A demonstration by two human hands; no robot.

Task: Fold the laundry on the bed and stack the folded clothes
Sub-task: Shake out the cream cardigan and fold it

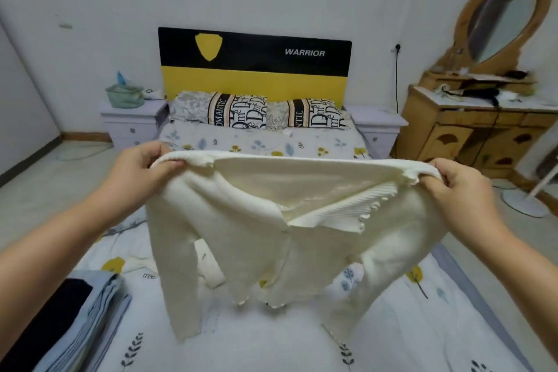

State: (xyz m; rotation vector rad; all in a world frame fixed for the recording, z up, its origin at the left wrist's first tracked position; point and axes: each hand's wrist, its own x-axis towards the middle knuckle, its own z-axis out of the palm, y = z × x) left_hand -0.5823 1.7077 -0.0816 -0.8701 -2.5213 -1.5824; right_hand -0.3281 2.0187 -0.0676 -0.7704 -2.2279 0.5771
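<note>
Cream ribbed knit cardigan with frilled edges: held up above the floral-print bed sheet, spread between both hands, sleeves and hem dangling toward the mattress.

Left of the cardigan: left hand grips one top corner, fingers curled over the edge, thumb under. Below it, a stack of folded clothes, pale blue with a dark piece on top, sits at the bed's near-left corner.

Under the cardigan: a small cream garment lies on the sheet, partly hidden.

Right of the cardigan: right hand pinches the other corner, fingers bunched in the fabric.

Risks, as judged: the open front flops inward, so laying it down may trap creases; the left sleeve could drape onto the stack; the cream garment beneath occupies the landing spot and may get folded in.

Beyond: patterned pillows, black-and-yellow headboard; wooden dresser far right.
</note>
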